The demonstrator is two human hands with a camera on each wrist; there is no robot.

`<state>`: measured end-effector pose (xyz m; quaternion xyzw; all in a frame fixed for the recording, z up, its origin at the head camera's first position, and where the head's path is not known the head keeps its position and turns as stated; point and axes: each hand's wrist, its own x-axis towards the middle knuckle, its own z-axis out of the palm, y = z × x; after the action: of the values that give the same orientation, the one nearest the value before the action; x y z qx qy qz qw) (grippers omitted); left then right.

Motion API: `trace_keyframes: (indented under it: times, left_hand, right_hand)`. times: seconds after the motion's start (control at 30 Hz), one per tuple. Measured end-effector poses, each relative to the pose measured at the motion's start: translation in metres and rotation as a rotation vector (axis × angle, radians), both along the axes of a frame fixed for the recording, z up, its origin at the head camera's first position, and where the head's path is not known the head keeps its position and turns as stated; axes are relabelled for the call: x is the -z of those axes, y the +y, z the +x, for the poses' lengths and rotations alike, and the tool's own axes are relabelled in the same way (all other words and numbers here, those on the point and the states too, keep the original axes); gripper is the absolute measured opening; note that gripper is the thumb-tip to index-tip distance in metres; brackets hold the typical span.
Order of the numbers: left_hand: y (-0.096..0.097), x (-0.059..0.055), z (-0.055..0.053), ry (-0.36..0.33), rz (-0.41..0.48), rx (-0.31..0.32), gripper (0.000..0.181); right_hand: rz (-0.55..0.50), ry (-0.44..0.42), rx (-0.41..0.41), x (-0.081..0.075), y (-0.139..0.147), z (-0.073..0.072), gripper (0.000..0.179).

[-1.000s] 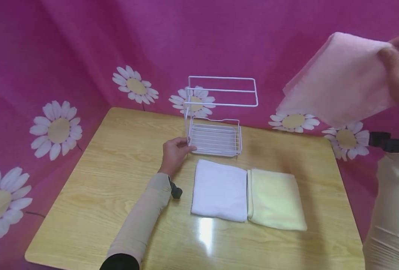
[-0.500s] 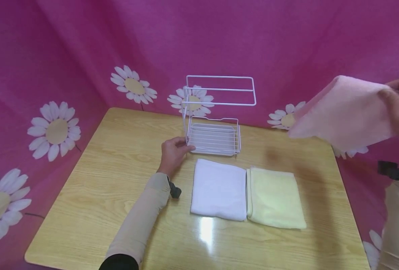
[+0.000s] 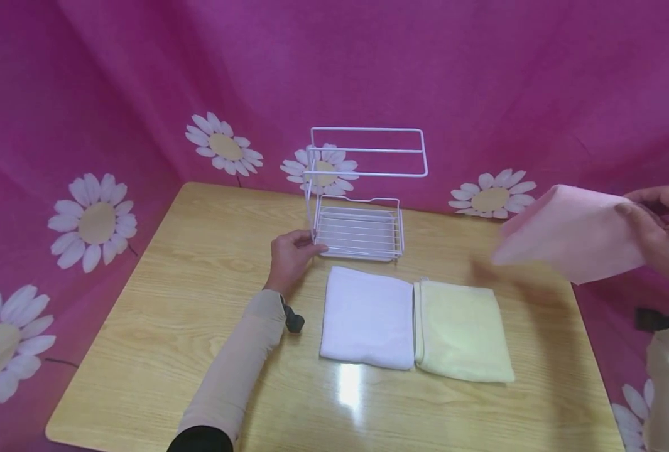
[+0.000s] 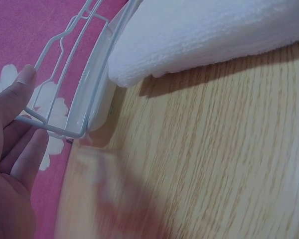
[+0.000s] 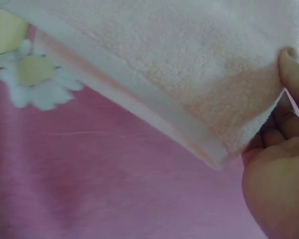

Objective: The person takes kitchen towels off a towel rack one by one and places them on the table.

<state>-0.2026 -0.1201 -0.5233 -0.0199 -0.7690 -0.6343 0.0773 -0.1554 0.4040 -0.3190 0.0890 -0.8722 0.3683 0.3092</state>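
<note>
On the table's far half stands a white wire rack (image 3: pixel 368 174) with a white tray (image 3: pixel 357 232) in its base. My left hand (image 3: pixel 290 258) grips the rack's lower left corner, thumb on the wire and fingers behind it, as the left wrist view shows. At the right, my right hand (image 3: pixel 664 232) pinches one edge of a folded pink towel (image 3: pixel 577 235), which hangs in the air above the table's right edge. In the right wrist view the thumb lies on the pink towel (image 5: pixel 214 64) and the fingers are under it.
A folded white towel (image 3: pixel 368 319) lies in front of the rack, and a folded yellow towel (image 3: pixel 463 331) lies beside it on the wooden table (image 3: pixel 198 295). Behind and at the sides hangs a magenta curtain (image 3: pixel 368 63) with printed daisies.
My right hand has come down with the pink towel, from high up by the curtain to lower over the table's right edge. My left hand has stayed at the rack's corner.
</note>
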Motion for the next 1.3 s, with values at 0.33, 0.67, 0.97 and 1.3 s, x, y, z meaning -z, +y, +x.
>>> trace_keyframes:
  times: [0.33,0.67,0.97,1.3]
  left_hand:
    - [0.001,0.002,-0.001,0.012,0.008,0.006,0.037]
    - [0.001,0.004,-0.002,0.023,0.008,0.011,0.038]
    - [0.0,0.001,0.001,0.012,-0.01,0.013,0.036]
    - [0.0,-0.001,0.001,-0.014,-0.02,-0.004,0.038]
  right_hand:
    - [0.043,-0.115,0.066,0.04,0.028,0.009,0.005]
    - [0.319,-0.303,0.168,0.068,0.052,0.018,0.022]
    - [0.353,-0.336,0.131,0.082,0.059,0.023,0.012]
    - [0.382,-0.373,0.111,0.086,0.054,0.039,0.016]
